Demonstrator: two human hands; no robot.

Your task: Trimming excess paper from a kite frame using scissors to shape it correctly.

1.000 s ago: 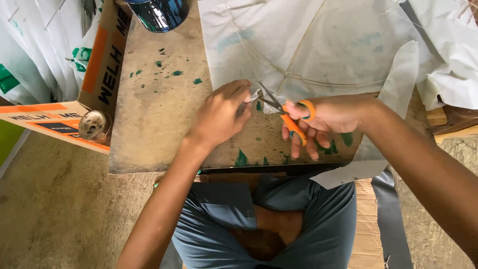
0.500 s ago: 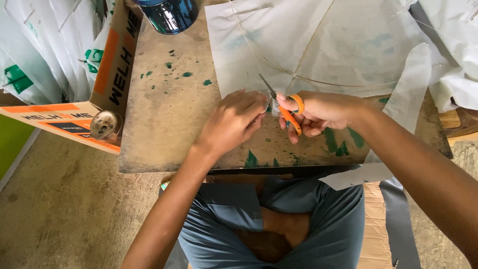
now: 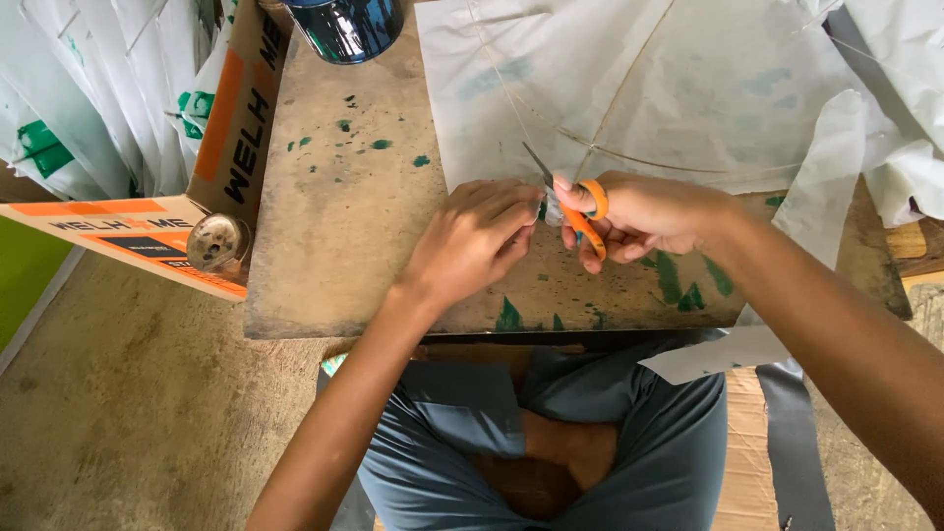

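Scissors with orange handles sat in my right hand, its grip pressed together through the loops, blades pointing toward the upper left of the frame over the white paper sheet. My left hand lay just beside them at the picture's centre, its grip pinching the sheet's lower edge against the paint-flecked counter. With those fingertips so near the blades, a careless snip might have nicked them, I judged, or the thin paper might have torn crookedly if my pinch had slackened.
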